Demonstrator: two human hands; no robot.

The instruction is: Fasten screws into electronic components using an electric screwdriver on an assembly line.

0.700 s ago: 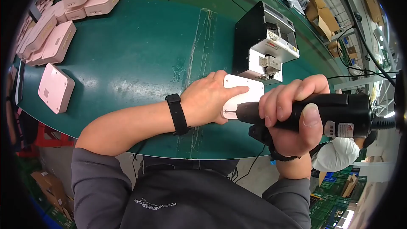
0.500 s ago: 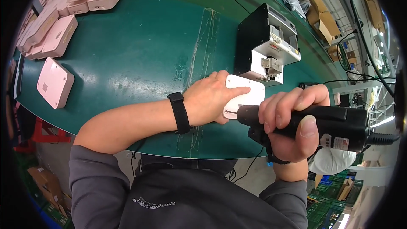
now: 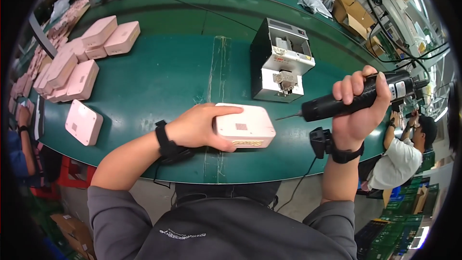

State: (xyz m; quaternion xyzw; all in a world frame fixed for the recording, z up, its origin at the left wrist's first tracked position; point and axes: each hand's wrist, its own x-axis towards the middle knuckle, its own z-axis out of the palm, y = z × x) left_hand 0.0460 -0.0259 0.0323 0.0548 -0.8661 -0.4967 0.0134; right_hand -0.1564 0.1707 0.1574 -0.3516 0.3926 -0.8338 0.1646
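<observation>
A pale pink rounded plastic box (image 3: pixel 252 120) lies on the bench with its vented, screw-holed face up and gold lettering along its near side. My left hand (image 3: pixel 195 126) is closed round its left end, the thumb at the near side and the fingers over the top. To the right, my right hand (image 3: pixel 361 108) grips a black electric screwdriver (image 3: pixel 317 109) above the bench. The bit of the screwdriver points left at the box's right end, apart from it. Both wrists wear black straps.
Behind the box stands a black and white screw feeder (image 3: pixel 284 60). One similar pink box (image 3: pixel 84 123) lies at the left, and several more are stacked (image 3: pixel 79 79) beyond it. Co-workers (image 3: pixel 402 156) sit at right and left. A cable (image 3: pixel 192 5) crosses the far side.
The screwdriver has lifted off the box and moved right. The box has turned and shifted left and nearer, with my left hand regripping its left end. The head view has tilted up.
</observation>
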